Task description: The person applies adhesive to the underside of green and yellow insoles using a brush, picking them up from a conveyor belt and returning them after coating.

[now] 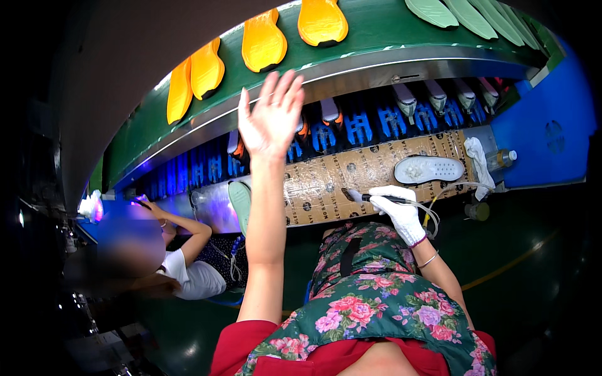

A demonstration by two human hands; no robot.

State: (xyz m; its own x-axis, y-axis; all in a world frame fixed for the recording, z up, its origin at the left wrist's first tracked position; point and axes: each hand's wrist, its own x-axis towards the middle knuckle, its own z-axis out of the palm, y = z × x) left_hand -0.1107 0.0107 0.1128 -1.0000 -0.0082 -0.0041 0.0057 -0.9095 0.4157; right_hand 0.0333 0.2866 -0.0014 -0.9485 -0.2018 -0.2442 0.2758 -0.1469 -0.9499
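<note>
My bare left hand [273, 118] is raised, fingers spread and holding nothing. It is close to the edge of the green upper belt, just below an orange shoe sole [264, 41]. In a white knitted glove, my right hand [399, 210] grips a brush [355, 195] with dark bristles, held over the cardboard-covered bench [320, 178]. A thin pale tube runs from near that hand toward the right. Beyond the glove, a white-grey shoe sole [429, 169] lies on the cardboard, with a whitish patch at its left end.
More orange soles [322, 24] and pale green soles [470, 15] rest on the belt [376, 41]. Underneath, shoes [404, 100] stand on blue racks. A white cloth [479, 164] and a bottle [503, 158] sit at the bench's right end. A co-worker [194, 269] sits at left, near a green sole [239, 203].
</note>
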